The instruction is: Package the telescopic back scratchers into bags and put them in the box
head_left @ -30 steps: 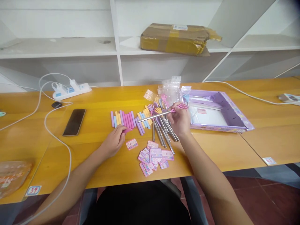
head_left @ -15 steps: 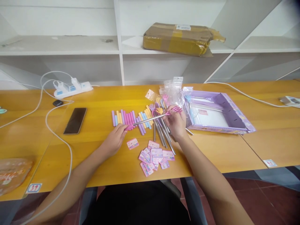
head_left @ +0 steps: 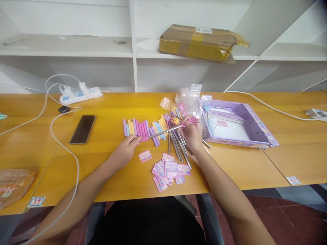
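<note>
A metal back scratcher (head_left: 165,131) with a pink claw head is stretched between my two hands. My right hand (head_left: 192,133) grips it near the claw. My left hand (head_left: 127,148) pinches a pink grip sleeve (head_left: 144,139) at the rod's other end; how far the rod sits inside it is hidden. Beneath the rod lies a row of coloured sleeves (head_left: 139,128) in purple, blue, yellow and pink. More back scratchers (head_left: 178,146), their rods bare, are piled beside and under my right hand. Small printed cards (head_left: 170,166) lie heaped nearer my body, with a single card (head_left: 145,156) apart.
Clear plastic bags (head_left: 190,100) lean by a purple open box (head_left: 246,124) on the right. To the left are a phone (head_left: 83,129), a power strip (head_left: 81,95) and a white cable (head_left: 63,146) crossing over my left forearm. A taped carton (head_left: 196,42) rests on the shelf.
My left hand and the pink sleeve have shifted slightly right, toward my right hand. The whole view has moved a little; both hands keep their hold.
</note>
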`<state>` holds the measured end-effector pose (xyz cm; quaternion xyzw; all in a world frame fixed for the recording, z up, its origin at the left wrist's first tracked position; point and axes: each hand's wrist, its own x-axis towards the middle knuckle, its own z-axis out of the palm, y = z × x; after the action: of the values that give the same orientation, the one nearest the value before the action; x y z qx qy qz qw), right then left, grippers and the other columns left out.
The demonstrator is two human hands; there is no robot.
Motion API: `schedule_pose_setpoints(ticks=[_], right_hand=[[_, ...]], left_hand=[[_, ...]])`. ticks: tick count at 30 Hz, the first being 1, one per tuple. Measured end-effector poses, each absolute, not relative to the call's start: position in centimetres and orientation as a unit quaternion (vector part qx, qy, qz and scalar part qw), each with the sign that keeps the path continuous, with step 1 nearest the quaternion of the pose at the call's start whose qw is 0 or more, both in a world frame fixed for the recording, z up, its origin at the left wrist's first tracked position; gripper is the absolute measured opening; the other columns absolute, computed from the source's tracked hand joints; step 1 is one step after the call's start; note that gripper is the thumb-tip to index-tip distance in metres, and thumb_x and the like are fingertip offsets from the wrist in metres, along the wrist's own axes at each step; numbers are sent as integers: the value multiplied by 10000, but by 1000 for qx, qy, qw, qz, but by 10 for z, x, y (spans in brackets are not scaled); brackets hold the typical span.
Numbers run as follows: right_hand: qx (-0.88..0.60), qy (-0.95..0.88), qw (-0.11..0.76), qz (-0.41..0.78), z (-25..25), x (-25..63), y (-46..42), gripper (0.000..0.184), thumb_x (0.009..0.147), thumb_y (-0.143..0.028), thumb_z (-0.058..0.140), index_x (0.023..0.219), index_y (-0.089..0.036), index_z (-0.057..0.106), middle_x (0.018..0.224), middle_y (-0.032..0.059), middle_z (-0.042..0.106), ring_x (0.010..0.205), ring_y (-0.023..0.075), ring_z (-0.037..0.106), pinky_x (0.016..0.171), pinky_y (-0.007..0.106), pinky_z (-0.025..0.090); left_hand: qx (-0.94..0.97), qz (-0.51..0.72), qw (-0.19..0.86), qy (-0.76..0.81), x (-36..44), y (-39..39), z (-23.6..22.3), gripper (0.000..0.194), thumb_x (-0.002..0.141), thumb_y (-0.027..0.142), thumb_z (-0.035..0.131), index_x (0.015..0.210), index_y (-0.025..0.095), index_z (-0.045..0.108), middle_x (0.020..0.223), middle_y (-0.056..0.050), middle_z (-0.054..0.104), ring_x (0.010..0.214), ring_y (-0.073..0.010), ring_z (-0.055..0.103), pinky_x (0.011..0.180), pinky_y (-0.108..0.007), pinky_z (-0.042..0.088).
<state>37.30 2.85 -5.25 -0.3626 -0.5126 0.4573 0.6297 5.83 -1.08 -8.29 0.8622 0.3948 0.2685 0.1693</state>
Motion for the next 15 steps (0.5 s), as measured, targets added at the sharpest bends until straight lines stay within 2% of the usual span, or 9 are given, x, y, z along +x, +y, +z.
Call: schedule_pose_setpoints(ticks=[8,15], right_hand=[[-343,-528,612,479,-58,367,28,287,970,-516,671,890,-253,589,697,-28,681,439,116,462,463,279,351],[-296,-552,581,519,-65,359,22,322,1002,-553,642,931,-242,683,726,-2,679,495,137,531,506,294,401]], left_hand=[[866,266,173,387,58,-12,-86,459,1112,171,270,1493,223,520,1197,-115,605,1081,-212,620,1014,-400,557],[865,262,159,398,56,-12,-82,439,1113,178,284,1449,206,565,1169,-112,622,1036,-205,629,939,-355,563]])
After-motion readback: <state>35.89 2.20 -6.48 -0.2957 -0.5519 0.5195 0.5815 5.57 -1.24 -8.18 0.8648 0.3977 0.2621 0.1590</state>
